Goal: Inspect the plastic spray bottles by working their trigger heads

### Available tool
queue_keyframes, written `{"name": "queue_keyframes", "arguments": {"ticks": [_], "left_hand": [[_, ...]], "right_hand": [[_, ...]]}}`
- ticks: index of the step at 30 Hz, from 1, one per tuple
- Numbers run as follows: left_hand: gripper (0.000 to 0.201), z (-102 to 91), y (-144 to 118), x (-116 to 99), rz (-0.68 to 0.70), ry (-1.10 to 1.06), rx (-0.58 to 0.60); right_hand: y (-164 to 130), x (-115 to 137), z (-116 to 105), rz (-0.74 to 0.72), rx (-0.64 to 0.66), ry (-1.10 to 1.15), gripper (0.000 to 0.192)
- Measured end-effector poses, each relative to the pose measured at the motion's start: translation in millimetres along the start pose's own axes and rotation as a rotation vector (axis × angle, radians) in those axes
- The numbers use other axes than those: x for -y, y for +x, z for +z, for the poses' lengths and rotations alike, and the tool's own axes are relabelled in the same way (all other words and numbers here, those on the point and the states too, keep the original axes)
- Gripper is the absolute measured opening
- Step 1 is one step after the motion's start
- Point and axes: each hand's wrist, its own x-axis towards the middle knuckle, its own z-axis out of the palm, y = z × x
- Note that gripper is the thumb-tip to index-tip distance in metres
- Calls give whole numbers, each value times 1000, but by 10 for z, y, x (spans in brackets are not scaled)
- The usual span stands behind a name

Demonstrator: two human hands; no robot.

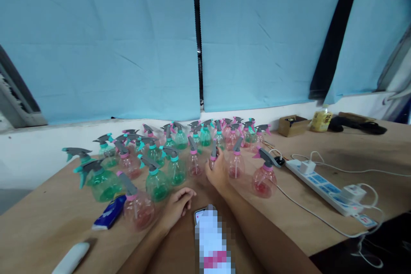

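Many small spray bottles stand crowded on a wooden table, some green, some pink, all with grey trigger heads. My right hand reaches forward and is closed around a pink spray bottle in the middle of the group. My left hand rests on the table with loosely curled fingers, holding nothing, just right of a pink bottle at the front. A phone lies between my forearms, partly hidden by a blurred patch.
A white power strip with plugged chargers and cables runs along the right. A blue packet and a white object lie front left. A cardboard box, a yellow bottle and dark items sit at the back right, under blue-covered windows.
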Motion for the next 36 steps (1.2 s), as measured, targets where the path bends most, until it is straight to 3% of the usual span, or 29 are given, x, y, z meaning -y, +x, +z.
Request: {"name": "queue_keyframes", "arguments": {"ticks": [9,16,19,25,36], "left_hand": [[43,-6,17,34,15,-20,26],[40,-11,31,70,23,-22,31],[39,-15,47,99,28,-26,42],[38,-7,40,75,27,-20,45],[41,1,34,59,23,-11,48]], "right_hand": [[48,-310,139,-79,-33,-141,59],[20,-248,129,-54,2,-210,53],[0,-226,125,-20,15,-212,60],[-38,-326,151,-39,55,-41,76],[-20,-457,183,11,154,197,65]]}}
